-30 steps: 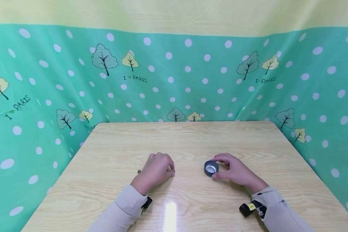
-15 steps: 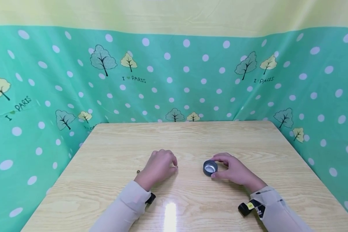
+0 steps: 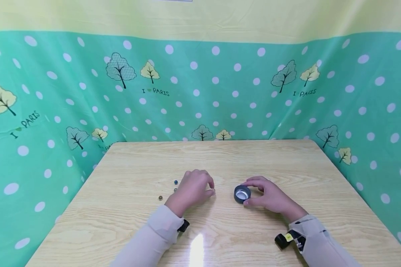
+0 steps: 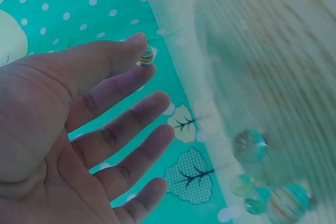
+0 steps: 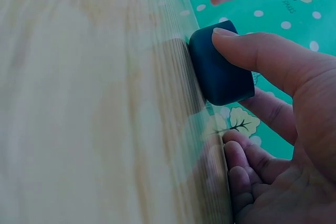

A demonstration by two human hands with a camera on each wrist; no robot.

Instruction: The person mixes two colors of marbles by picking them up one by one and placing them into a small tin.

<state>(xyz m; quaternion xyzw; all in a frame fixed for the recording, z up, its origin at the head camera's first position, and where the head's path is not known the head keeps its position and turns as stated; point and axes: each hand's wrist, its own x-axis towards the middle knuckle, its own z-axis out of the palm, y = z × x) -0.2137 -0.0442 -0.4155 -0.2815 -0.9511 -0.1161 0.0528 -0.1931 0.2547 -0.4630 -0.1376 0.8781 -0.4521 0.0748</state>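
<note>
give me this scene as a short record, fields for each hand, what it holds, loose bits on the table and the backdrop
left hand: left hand pinches a small glass marble between thumb and fingertip
right hand: right hand holds the dark round container by its side, thumb and fingers around it
container: open side up on the table, pale inside
loose marbles: three marbles lie left of the left hand
backdrop: green polka-dot cloth with trees around the table

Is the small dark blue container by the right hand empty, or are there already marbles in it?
Empty, as far as the head view shows: the container stands mouth up, its pale inside bare. The left hand pinches one marble outside it.
</note>
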